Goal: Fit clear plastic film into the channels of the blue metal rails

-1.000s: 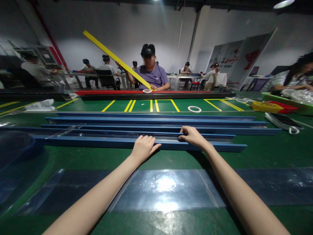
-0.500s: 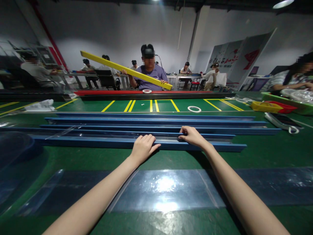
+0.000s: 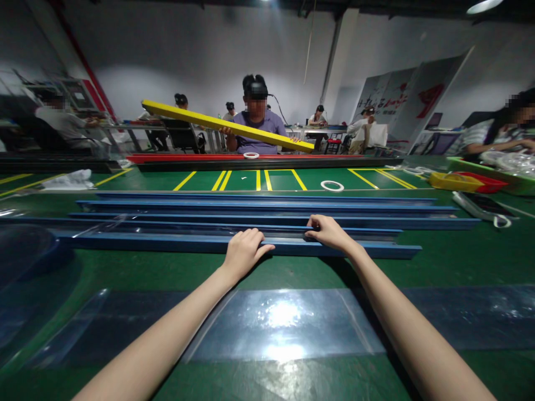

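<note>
Several long blue channel strips (image 3: pixel 188 207) lie side by side across the green table. My left hand (image 3: pixel 244 252) rests on the nearest strip (image 3: pixel 355 249), fingers over its far side and thumb along the near edge. To its right, my right hand (image 3: pixel 328 231) is bent over the same strip, thumb and index finger curled together inside the channel. Whether a small thing is between those fingertips is hidden. A clear plastic film (image 3: pixel 288 323) lies flat under my forearms, and more film crosses the left part of the strips.
A white tape ring (image 3: pixel 332 186) lies beyond the strips. Red and black bars (image 3: pixel 267 162) stretch across farther back. On the right are a phone (image 3: pixel 485 205) and trays (image 3: pixel 455 181). A person opposite holds a yellow bar (image 3: pixel 229 126).
The yellow bar held by the person opposite has shifted right and tilts less. My left hand has barely moved, and my right hand stays in place.
</note>
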`<state>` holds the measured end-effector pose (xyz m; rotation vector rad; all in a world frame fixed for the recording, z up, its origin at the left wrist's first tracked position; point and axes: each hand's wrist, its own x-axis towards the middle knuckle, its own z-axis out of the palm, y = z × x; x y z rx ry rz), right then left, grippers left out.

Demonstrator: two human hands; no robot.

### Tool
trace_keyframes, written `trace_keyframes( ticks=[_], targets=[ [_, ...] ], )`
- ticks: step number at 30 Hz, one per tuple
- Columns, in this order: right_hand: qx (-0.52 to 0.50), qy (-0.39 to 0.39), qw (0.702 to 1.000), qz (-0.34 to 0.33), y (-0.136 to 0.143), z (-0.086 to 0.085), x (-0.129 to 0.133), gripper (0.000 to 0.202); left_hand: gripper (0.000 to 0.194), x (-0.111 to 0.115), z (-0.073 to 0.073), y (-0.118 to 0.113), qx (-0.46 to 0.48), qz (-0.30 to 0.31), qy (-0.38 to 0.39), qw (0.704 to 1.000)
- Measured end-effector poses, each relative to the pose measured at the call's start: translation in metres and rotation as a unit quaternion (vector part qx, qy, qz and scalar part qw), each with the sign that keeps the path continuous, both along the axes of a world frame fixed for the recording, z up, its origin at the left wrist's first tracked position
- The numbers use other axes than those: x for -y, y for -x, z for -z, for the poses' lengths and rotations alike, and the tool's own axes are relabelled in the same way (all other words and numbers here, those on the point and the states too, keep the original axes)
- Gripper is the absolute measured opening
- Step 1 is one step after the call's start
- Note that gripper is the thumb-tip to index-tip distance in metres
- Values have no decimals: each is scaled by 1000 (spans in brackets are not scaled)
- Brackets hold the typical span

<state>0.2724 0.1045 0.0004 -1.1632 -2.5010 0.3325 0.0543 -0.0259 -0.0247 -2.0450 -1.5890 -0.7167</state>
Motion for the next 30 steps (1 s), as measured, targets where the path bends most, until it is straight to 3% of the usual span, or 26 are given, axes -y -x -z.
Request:
trace_keyframes(
  ticks=[16,30],
  targets=[
    [9,0,1000,8,1,-2,2,10,39,0,0,-1,-75,-23,-5,997],
    [9,-7,1000,0,1,-1,2,9,38,0,0,-2,-83,-23,6,996]
  ],
)
